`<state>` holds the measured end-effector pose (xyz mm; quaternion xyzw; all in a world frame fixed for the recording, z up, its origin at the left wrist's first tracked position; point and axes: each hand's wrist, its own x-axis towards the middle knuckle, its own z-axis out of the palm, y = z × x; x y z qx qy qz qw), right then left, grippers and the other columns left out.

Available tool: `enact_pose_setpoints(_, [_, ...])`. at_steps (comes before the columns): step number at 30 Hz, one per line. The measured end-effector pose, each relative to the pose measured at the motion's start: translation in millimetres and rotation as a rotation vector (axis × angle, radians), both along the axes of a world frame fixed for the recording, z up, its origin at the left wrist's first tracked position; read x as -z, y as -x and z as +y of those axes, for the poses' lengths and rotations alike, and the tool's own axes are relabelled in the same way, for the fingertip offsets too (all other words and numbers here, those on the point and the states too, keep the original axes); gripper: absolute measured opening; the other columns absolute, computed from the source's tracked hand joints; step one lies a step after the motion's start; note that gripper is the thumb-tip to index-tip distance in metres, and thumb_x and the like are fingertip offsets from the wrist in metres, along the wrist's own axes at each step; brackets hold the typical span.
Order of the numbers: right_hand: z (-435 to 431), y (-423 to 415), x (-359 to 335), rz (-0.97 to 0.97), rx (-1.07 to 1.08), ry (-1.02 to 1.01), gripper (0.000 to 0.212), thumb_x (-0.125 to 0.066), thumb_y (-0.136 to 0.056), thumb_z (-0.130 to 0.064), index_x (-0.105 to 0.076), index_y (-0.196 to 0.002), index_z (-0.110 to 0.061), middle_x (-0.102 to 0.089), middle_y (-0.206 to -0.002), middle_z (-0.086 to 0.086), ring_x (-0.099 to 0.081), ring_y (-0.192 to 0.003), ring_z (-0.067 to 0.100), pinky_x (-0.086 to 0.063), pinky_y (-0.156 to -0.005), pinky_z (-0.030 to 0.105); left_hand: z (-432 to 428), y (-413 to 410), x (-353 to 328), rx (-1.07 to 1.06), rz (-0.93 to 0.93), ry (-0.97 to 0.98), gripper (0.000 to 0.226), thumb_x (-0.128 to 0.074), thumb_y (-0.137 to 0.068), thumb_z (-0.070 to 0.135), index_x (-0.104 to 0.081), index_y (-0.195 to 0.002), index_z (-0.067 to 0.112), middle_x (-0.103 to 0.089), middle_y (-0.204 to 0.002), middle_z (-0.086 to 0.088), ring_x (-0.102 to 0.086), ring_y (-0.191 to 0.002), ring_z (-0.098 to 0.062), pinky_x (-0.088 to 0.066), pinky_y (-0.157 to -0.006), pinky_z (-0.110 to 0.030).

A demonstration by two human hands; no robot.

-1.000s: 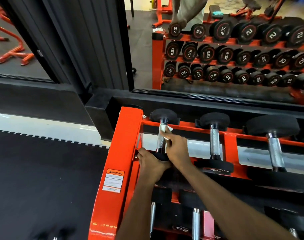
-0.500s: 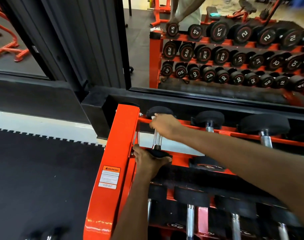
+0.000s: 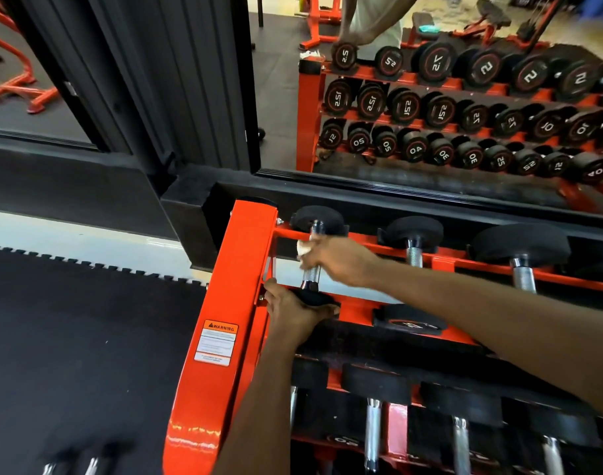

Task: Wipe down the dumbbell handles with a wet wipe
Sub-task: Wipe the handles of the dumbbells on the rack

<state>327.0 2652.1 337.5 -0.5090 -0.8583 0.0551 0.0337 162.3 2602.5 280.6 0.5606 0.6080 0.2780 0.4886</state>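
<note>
The leftmost dumbbell (image 3: 312,275) lies on the top shelf of the orange rack (image 3: 238,269), its chrome handle running away from me between two black heads. My left hand (image 3: 293,310) grips the near black head. My right hand (image 3: 337,260) is wrapped round the middle of the handle with a white wet wipe (image 3: 303,248) showing at its fingers. The chrome shows above and below that hand. Two more dumbbells (image 3: 415,243) sit to the right on the same shelf.
Lower shelves carry several dumbbells with chrome handles (image 3: 373,430). A mirror (image 3: 430,97) behind the rack reflects the rack and a person. Black rubber floor mat (image 3: 70,337) lies to the left. An orange warning label (image 3: 217,341) is on the rack post.
My right hand slid up the handle to the far head, then came back down to the middle with the wipe. My left hand stayed on the near head.
</note>
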Motion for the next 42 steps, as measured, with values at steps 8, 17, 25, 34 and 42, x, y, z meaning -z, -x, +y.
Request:
enact_pose_setpoints(8, [12,-13,27,0.103,0.161,-0.200,0.055,-0.056,-0.080,0.010,-0.067,-0.125,-0.021,-0.060,-0.137,0.000,-0.037,-0.142,0.014,-0.017,-0.123,0.037,0,0,-4,0.013,0.036,0.004,0.134,-0.101,-0.044,0.041,-0.018,-0.143,0.006,-0.032,-0.145,-0.017,-0.031,-0.139,-0.034,-0.035,-0.115,-0.049])
enact_pose_setpoints(17, [-25,36,50,1.015,1.050,-0.025,0.025,-0.058,-0.091,-0.004,-0.076,-0.105,-0.014,-0.074,-0.093,0.000,-0.062,-0.075,0.008,-0.048,-0.073,0.023,2,1,0,0.048,0.066,-0.026,0.109,-0.098,-0.049,0.042,-0.028,-0.126,0.011,-0.036,-0.128,-0.007,-0.037,-0.127,-0.028,-0.040,-0.108,-0.042])
enact_pose_setpoints(25, [36,38,46,1.733,1.345,0.222,0.020,-0.056,-0.084,0.005,-0.068,-0.070,-0.004,-0.071,-0.069,0.011,-0.069,-0.064,0.026,-0.060,-0.073,0.038,2,1,-6,0.040,0.069,-0.004,0.110,-0.094,-0.044,0.046,-0.030,-0.125,0.011,-0.037,-0.127,-0.009,-0.041,-0.125,-0.030,-0.043,-0.105,-0.046])
enact_pose_setpoints(34, [-9,22,85,1.060,1.098,0.445,0.015,-0.053,-0.077,-0.003,-0.067,-0.074,0.001,-0.068,-0.071,0.017,-0.061,-0.066,0.027,-0.055,-0.066,0.039,2,2,-5,0.058,0.086,-0.012,0.110,-0.100,-0.048,0.039,-0.031,-0.128,0.009,-0.037,-0.127,-0.008,-0.038,-0.125,-0.026,-0.042,-0.105,-0.040])
enact_pose_setpoints(42, [-8,37,57,1.316,1.167,0.352,0.020,-0.055,-0.080,0.000,-0.073,-0.077,-0.005,-0.075,-0.077,0.009,-0.072,-0.074,0.027,-0.060,-0.072,0.035,1,3,-9,0.057,0.079,0.007,0.113,-0.099,-0.046,0.040,-0.030,-0.130,0.009,-0.037,-0.127,-0.009,-0.039,-0.126,-0.027,-0.043,-0.104,-0.042])
